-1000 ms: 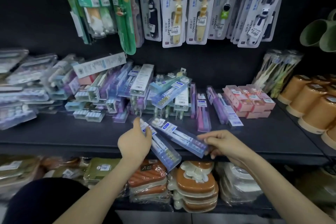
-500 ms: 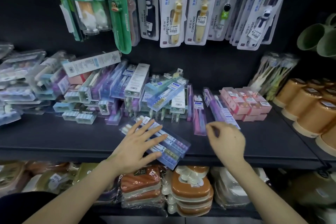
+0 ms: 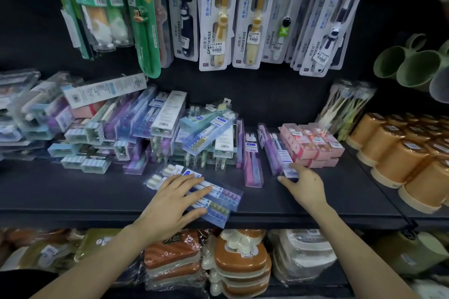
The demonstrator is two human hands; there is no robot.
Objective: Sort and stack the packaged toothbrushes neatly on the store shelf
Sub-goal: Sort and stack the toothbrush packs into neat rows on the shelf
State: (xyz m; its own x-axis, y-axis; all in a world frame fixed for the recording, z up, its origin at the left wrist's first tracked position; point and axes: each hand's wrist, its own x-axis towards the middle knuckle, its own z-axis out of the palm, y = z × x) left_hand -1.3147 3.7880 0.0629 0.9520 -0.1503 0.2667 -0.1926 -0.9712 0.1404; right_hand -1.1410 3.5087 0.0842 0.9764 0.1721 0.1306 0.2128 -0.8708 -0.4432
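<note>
So the left hand (image 3: 175, 204) is lying flat on a few clear toothbrush packs (image 3: 218, 198) at the front of the shelf (image 3: 73, 189), lower middle of the frame. Its fingers are straight and spread apart, just pressing down, not wrapped round anything. Those packs run diagonally, brush heads toward the upper left and handle ends toward the lower right, and the near corner pokes a bit past the shelf's front lip. They're long, flat, glossy clear plastic boxes with blue labels.

The right hand (image 3: 303, 187) is just right of centre, fingertips at the near end of a slim purple pack (image 3: 269, 150), thumb sticking out to the left. Honestly can't tell if it's pinching or only touching. That pack runs nearly front to back, near end drifting right, squeezed beside the pink boxes (image 3: 313, 143).

Behind all that is a messy pile (image 3: 145, 128) of shiny clear packs lying at all angles. The shelf is matte black, with bare strips left of the left hand and in front of the pink boxes, before the orange tubs (image 3: 401, 160).
</note>
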